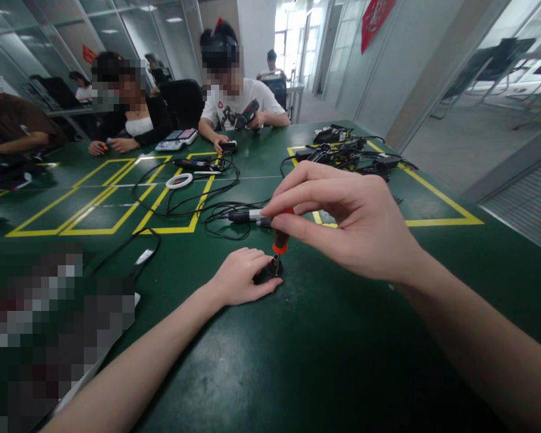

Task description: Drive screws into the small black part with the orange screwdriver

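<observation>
Screwdriver (280, 246) stands upright in the head view, our right hand (354, 213) pinching its handle between thumb and fingertips, its shaft below them at a small dark part (274, 266). Our left hand (241, 275) grasps that part between thumb and fingers on the green table (238, 367). Beyond our right fingertips lies a black-and-white tool (240, 216).

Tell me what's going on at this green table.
The right hand pinches a screwdriver by its handle, shaft pointing down at a small dark part. The left hand steadies that part on the green table. Across from them, a person in a white T-shirt holds a dark handheld tool.
</observation>
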